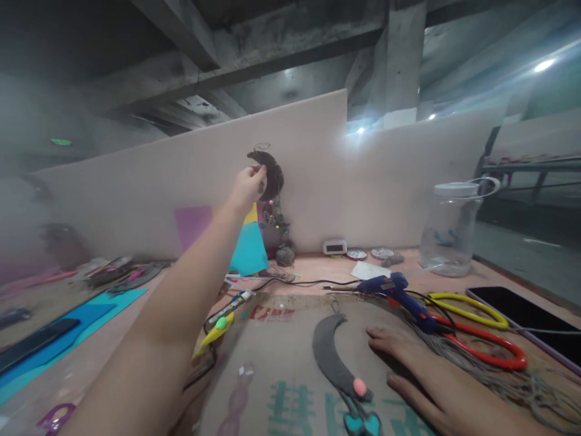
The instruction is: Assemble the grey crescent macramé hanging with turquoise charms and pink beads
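My left hand (250,184) reaches up to the pale partition, its fingers pinched at the inner edge of a dark crescent ornament (275,175) with a wire loop on top. Small beads and decorations dangle below that crescent. On the cardboard (272,351) lies a second, grey crescent ornament (327,351), with a pink pompom (359,387) at its lower end and turquoise heart-like pieces (362,422) beneath. My right hand (408,363) rests palm down on the cardboard, just right of the grey crescent, fingers stretched out and holding nothing.
Right of the cardboard are a blue glue gun (399,297), scissors with red and yellow handles (511,357), loose grey cord (512,387), a phone (535,327) and a clear plastic jug (449,236). A utility knife (231,306) and blue sheets (82,327) lie left.
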The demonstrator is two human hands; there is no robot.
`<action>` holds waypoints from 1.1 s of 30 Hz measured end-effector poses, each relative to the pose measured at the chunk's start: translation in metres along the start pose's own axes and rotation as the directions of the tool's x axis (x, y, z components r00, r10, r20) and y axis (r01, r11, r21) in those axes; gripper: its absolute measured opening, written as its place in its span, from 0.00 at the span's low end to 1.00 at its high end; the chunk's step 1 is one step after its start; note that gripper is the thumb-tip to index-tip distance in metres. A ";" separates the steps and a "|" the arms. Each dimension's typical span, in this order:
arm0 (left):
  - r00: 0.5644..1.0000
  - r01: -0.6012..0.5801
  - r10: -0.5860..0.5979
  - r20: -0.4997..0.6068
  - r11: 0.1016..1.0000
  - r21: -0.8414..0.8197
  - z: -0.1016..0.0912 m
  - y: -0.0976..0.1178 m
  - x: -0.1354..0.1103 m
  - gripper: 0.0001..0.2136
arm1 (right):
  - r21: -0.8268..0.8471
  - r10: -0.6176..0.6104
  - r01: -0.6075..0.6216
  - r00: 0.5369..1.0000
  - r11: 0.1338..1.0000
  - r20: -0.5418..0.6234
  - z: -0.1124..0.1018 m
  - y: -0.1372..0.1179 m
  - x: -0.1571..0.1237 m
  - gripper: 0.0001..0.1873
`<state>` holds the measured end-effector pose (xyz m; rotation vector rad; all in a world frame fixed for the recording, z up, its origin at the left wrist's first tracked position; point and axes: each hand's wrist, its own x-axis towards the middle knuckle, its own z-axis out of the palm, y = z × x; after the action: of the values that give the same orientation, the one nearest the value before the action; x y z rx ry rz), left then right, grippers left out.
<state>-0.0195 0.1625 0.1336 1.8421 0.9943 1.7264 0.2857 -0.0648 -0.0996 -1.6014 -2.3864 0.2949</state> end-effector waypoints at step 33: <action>0.672 0.562 -0.340 0.658 0.813 -0.154 -0.049 -0.019 -0.214 0.14 | 0.888 -0.212 0.049 0.976 0.457 0.056 -0.046 -0.161 0.049 0.12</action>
<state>-0.0655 0.0085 -0.0177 1.5586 0.7305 0.8339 0.1417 -0.0782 -0.0019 -0.8661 -1.8186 1.4159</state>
